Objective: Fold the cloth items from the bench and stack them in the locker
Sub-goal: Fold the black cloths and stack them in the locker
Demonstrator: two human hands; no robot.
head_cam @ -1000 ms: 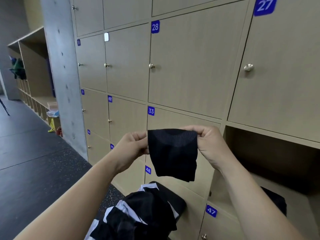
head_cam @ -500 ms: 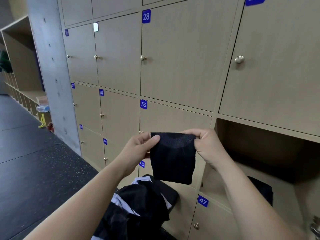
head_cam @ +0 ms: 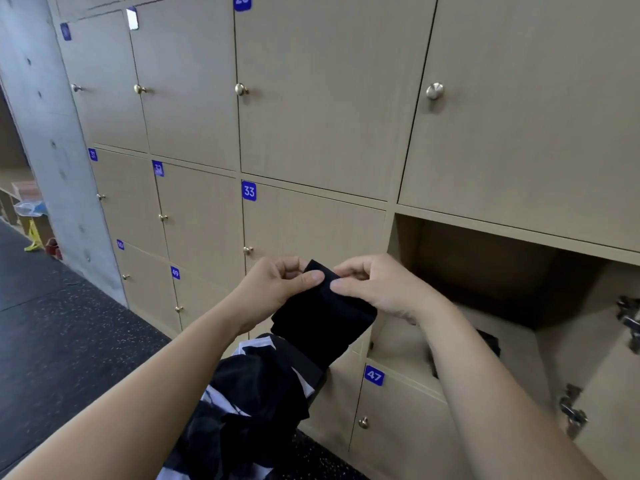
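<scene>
Pinching with thumbs and curled fingers (head_cam: 313, 277) of left hand (head_cam: 273, 289) and right hand (head_cam: 384, 289): top edge of one black cloth (head_cam: 322, 323), folded small, held in the air just left of the one open locker (head_cam: 485, 268). Not yet stacked. Inside, one dark item (head_cam: 490, 342) seemingly placed already, partly hidden by the forearm. Below, one black-and-white striped heap (head_cam: 256, 393) left to fold; piece count impossible to tell.

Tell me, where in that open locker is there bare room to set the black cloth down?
Bare floor shows at the front left of the open locker, between its left wall and the right arm. A dark item lies farther right, partly hidden by that arm. Lower left, the black-and-white clothes pile is crowded.
</scene>
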